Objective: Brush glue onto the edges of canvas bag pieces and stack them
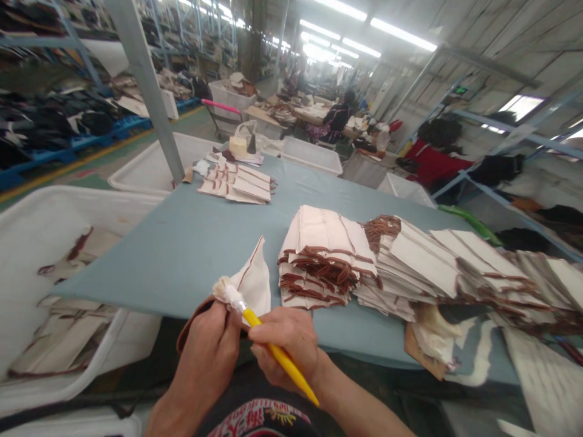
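Observation:
My left hand [207, 358] is closed around a cream, brown-edged leather piece [255, 282] held over the near edge of the grey-blue table [191, 243]. My right hand [286, 352] grips a yellow-handled brush [273, 349]. The brush's white bristle tip rests on the piece just above my left fingers. To the right, within reach, lies a stack of the same cream pieces [325, 255] with brown trim.
More fanned piles [455, 267] run along the table's right side, and a smaller set [237, 182] lies at the far end. White tubs [50, 285] with pieces stand at the left. A grey post [146, 79] rises beside the table. A person [337, 118] sits far back.

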`<state>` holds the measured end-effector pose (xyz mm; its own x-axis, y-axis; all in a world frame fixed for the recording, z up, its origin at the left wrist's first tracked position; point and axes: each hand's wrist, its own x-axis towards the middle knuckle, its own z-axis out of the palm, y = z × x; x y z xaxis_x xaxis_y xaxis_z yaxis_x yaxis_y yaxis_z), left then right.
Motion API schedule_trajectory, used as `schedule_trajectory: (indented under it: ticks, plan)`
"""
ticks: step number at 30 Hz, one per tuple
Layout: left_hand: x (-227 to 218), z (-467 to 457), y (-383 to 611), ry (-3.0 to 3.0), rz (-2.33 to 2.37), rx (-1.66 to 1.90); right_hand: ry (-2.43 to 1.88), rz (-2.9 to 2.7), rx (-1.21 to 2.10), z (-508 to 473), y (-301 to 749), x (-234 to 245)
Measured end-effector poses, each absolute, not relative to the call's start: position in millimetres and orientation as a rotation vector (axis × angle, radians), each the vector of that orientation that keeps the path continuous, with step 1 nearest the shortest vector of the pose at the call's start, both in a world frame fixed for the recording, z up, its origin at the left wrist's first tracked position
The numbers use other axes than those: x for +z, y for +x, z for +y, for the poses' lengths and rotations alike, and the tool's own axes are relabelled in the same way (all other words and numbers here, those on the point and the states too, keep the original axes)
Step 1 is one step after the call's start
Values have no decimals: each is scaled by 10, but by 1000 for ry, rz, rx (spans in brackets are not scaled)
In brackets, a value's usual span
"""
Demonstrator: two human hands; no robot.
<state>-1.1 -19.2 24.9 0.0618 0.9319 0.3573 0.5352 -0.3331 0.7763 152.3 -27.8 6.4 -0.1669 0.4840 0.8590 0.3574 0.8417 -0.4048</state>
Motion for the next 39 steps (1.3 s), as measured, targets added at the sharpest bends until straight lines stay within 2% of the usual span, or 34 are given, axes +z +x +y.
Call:
schedule_trajectory:
  ticks: [10, 15, 20, 28, 33, 39]
  plan:
    - [204, -126, -92, 1967, 1494, 1088, -692, -2216, 85, -288, 1894, 102]
    - [148, -103, -122, 1997, 1345, 1009, -604, -2411, 39, -261, 2069, 421]
    - [138, -24, -148, 2069, 1193, 1092, -532, -2552, 130, -231, 2226, 739]
    - [73, -53, -110, 2075, 1126, 1082, -807, -1781, 586, -268, 2105, 550]
    - [25, -47, -117, 2136, 1061, 1041, -815, -1842, 613, -227, 2027, 577]
    - [-33, -90, -106, 2163, 1119, 1038, -965, -1610, 635, -205, 2040, 516]
